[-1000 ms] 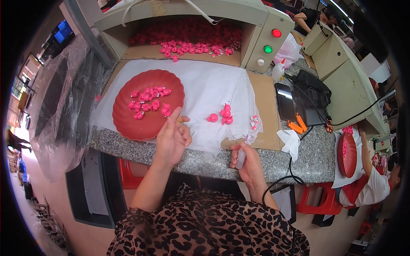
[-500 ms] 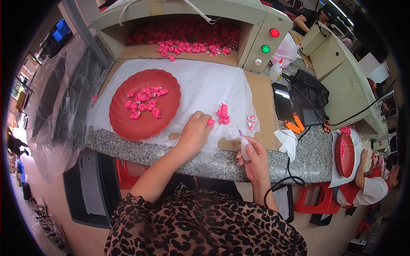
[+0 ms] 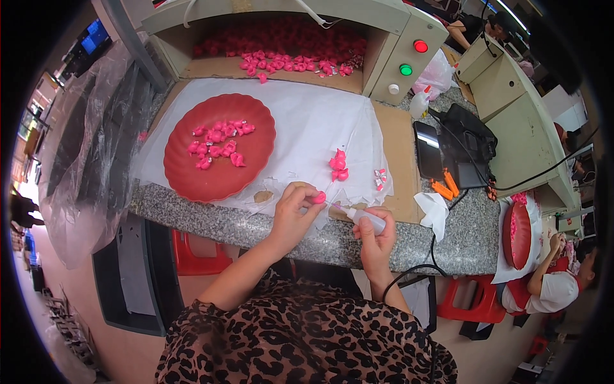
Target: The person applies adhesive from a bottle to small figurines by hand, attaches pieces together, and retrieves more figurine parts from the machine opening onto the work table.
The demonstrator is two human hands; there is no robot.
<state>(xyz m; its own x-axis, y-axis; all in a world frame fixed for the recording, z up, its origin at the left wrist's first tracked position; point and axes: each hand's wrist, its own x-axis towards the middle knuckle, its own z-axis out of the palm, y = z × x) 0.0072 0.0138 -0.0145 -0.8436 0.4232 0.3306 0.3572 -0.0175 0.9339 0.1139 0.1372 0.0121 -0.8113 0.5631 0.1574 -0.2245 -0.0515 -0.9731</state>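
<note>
Between the thumb and fingers of my left hand point(image 3: 295, 214) is a small pink figurine piece point(image 3: 318, 198), held above the near edge of the paper. My right hand point(image 3: 376, 238) grips a white squeeze bottle point(image 3: 369, 221) with a thin needle tip. That tip points left and reaches the pink piece; whether it touches, I cannot tell. Beyond my hands a few pink pieces point(image 3: 338, 165) stand on the white paper point(image 3: 300, 128), with small silver-and-pink parts point(image 3: 380, 179) to their right. A scalloped red plate point(image 3: 182, 173) on the left holds several more pink pieces.
A beige machine point(image 3: 384, 64) with an opening full of pink pieces stands at the back. On the right lie a phone point(image 3: 426, 150), a black bag point(image 3: 470, 134), orange clips point(image 3: 442, 189) and a white tissue point(image 3: 433, 214). A co-worker point(image 3: 555, 288) sits at far right.
My left hand has lifted the pink piece off the paper. My right hand has tilted the bottle over so its needle now points left to that piece.
</note>
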